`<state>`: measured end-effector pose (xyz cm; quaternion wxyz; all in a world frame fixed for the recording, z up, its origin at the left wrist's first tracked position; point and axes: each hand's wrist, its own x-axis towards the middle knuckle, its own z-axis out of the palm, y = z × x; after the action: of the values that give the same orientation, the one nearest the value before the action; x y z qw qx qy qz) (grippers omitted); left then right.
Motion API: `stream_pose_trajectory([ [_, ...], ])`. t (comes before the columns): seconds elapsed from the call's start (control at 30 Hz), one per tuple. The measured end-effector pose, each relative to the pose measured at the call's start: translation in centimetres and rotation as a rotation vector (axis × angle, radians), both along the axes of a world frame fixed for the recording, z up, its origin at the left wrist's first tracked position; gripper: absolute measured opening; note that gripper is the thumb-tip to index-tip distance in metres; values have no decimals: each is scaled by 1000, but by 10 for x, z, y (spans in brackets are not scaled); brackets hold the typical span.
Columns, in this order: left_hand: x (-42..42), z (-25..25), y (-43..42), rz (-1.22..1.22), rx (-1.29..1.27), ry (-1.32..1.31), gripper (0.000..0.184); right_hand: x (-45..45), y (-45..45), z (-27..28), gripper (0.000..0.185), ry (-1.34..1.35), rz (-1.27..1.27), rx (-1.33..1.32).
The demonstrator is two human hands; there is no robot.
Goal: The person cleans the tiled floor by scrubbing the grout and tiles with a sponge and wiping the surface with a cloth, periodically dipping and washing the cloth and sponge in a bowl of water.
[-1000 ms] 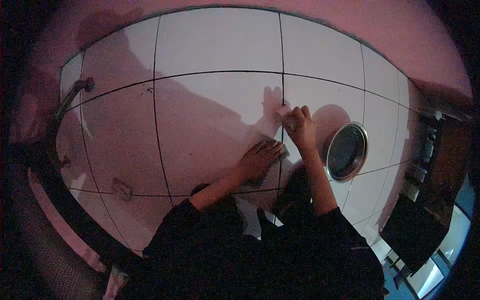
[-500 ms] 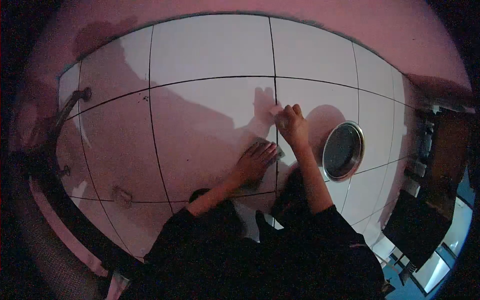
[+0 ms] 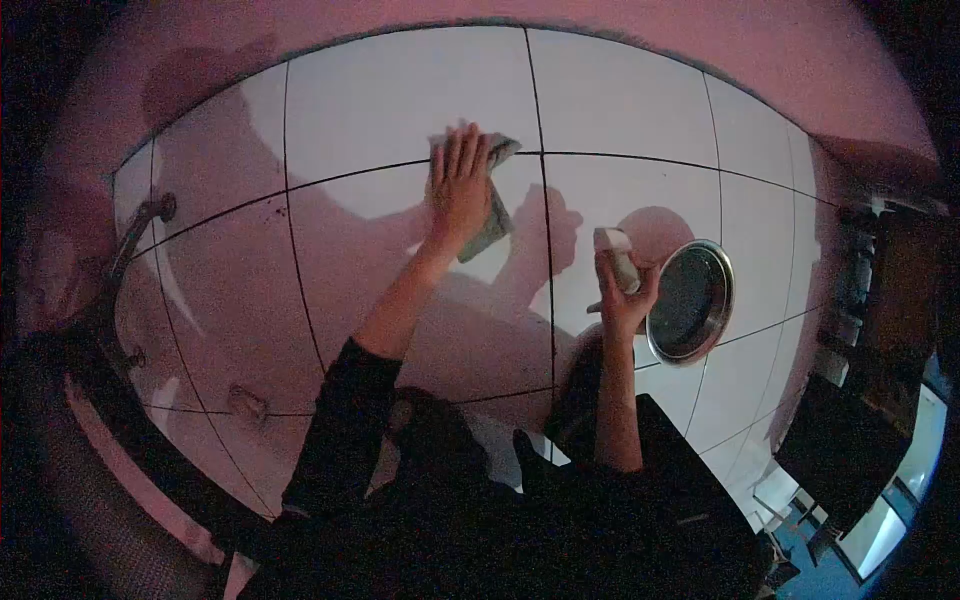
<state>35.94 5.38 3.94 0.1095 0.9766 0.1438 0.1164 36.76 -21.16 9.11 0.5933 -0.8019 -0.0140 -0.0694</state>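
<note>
Under the outstretched fingers of the left hand (image 3: 460, 195) lies a grey-green cloth (image 3: 485, 235), spread on the white tiled floor (image 3: 400, 85), with its edges showing to the right of the hand. These fingers are straight, with only small gaps among them, and they press or rest on the cloth rather than grip it. To the right of them and nearer to the body, the fingers of the right hand (image 3: 627, 305) are clamped on a pale block (image 3: 620, 262); I cannot tell exactly what it is. Its end points away from the body, and the hand seems to be raised over the tiles, because a shadow (image 3: 545, 225) falls to the left, apart from it. Judging by this, the step in hand is wiping the floor with the cloth, while the block is kept aside from it. The next stroke would call for a flat palm and an even pressure, so that the cloth does not bunch up. Just beside the right fingers, on their right, stands a round metal bowl (image 3: 728, 318) with a shiny rim. Its inside looks dark, and whether it contains water or something else I cannot tell.
</note>
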Motion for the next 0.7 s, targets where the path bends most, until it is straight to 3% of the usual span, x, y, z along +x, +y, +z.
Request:
stream_pose_trajectory([
  [0.1, 19, -5, -6, -161, -23, 16, 55, -12, 9, 22, 42, 35, -63, -105],
  [0.13, 19, -6, -12, -232, -29, 8, 57, -13, -1, 6, 43, 83, -54, 4],
  [0.2, 15, -1, -26, -350, -3, 30, 63, -14, -11, -5, 41, 96, -79, -26],
  [0.33, -18, 8, -62, -472, -34, 28, 63, -9, 1, 20, 37, 71, -72, 8],
  [0.4, -37, 16, -77, -492, -144, 94, 52, -3, 2, 24, 37, 47, -64, -27],
  [0.53, -90, -11, -113, -578, -163, 42, 52, 0, 11, 35, 35, 42, -35, -29],
  [0.6, -112, -16, -129, -738, -285, 170, 53, -2, 10, 26, 35, 68, -23, -3],
  [0.7, -133, -4, -133, -750, -264, 21, 53, -6, 9, 18, 35, 60, 10, -24],
])
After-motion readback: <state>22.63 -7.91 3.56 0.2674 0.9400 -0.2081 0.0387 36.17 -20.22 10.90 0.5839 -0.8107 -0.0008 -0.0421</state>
